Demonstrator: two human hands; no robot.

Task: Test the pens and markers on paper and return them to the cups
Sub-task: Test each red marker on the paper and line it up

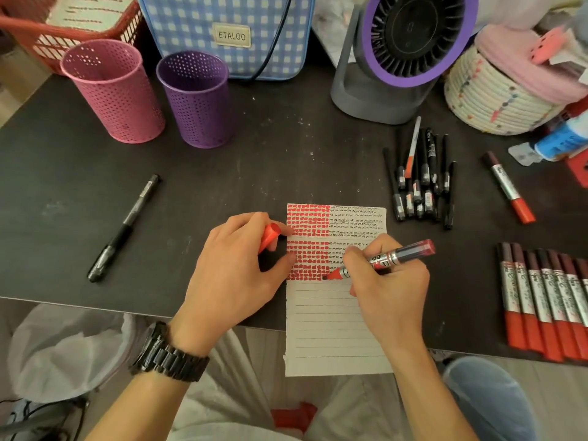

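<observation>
On the dark table (pixel 222 173), at its front edge, a lined paper (pixel 337 329) lies with its lower part hanging past the edge. Red blocks and small black scribbles fill its upper half. The right hand (pixel 386 294) grips an uncapped red marker (pixel 388 257), its tip touching the paper at the lowest red row. The left hand (pixel 232 272) holds the red cap (pixel 269 235) in curled fingers, thumb and a fingertip resting at the paper's left edge. Behind, on the left, a pink cup (pixel 111 90) and a purple cup (pixel 199 100) stand upright side by side. A black pen (pixel 125 227) lies alone on the left. A pile of black pens (pixel 420 186), a loose marker (pixel 509 189) and a row of markers (pixel 547 300) lie on the right.
</observation>
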